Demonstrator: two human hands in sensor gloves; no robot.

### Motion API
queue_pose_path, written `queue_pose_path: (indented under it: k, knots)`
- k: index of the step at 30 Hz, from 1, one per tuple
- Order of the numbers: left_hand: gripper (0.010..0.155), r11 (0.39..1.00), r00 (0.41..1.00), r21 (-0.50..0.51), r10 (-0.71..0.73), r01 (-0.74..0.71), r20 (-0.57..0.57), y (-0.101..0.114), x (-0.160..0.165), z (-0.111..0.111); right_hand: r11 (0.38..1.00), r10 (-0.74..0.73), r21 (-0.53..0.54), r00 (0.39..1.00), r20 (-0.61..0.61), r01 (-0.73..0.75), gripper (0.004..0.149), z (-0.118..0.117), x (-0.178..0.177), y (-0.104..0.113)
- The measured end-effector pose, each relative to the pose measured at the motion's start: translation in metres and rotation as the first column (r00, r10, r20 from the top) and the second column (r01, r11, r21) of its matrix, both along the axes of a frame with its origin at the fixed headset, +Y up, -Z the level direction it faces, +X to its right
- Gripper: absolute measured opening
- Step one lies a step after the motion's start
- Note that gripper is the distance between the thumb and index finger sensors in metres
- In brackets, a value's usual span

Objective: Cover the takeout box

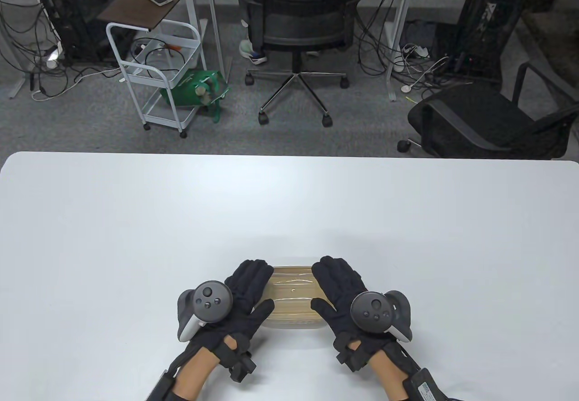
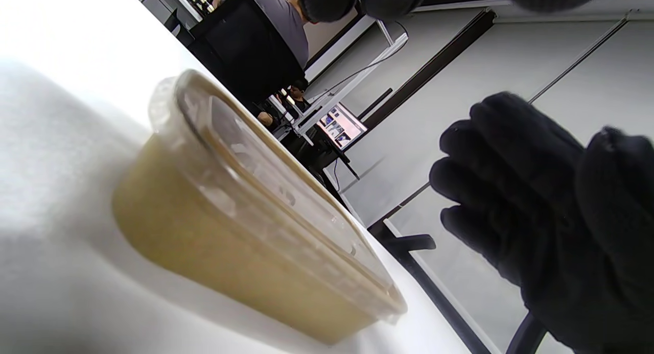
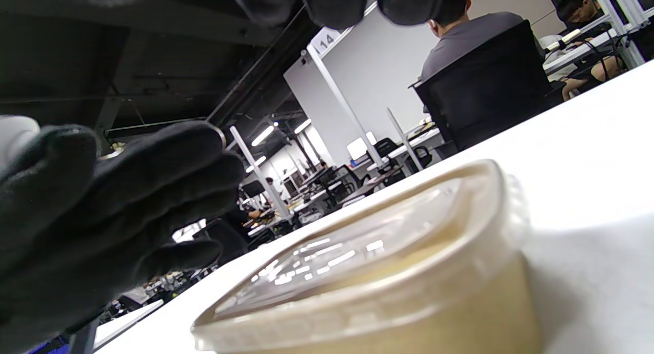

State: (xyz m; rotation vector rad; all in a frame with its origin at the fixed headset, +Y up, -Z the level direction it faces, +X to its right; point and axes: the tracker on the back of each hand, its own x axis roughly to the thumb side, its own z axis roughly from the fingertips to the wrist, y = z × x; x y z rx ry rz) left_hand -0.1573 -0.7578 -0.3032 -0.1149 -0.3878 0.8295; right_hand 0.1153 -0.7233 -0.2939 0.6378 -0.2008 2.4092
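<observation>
A tan takeout box (image 1: pixel 293 299) sits on the white table (image 1: pixel 135 238), close to the near edge, at about 6 o'clock from the table's middle. A clear lid (image 1: pixel 291 283) lies flat on top of it. From the wrist views the lid sits level on the rim all the way round.

The left hand (image 1: pixel 242 299) is at the box's 9 o'clock side. Its fingers are spread flat and point to 12 o'clock, and the thumb reaches toward the box. The right hand (image 1: pixel 339 294) is at the 3 o'clock side, also flat and spread out. The box lies right between them.

Neither hand grips anything. In the wrist views both palms hang in the air above the box with a gap below them. From above, I cannot tell if the fingertips touch the lid.
</observation>
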Motion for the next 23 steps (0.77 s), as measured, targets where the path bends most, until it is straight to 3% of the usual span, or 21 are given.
queue_pose_path:
  k: [23]
  knots:
    - [0.076,0.999,1.000,-0.030,-0.027,0.027,0.002,-0.0041,0.0015,-0.0012,0.999,0.031,-0.013,0.999,-0.011,-0.031,0.072,0.0006,-0.0018,-0.0015]
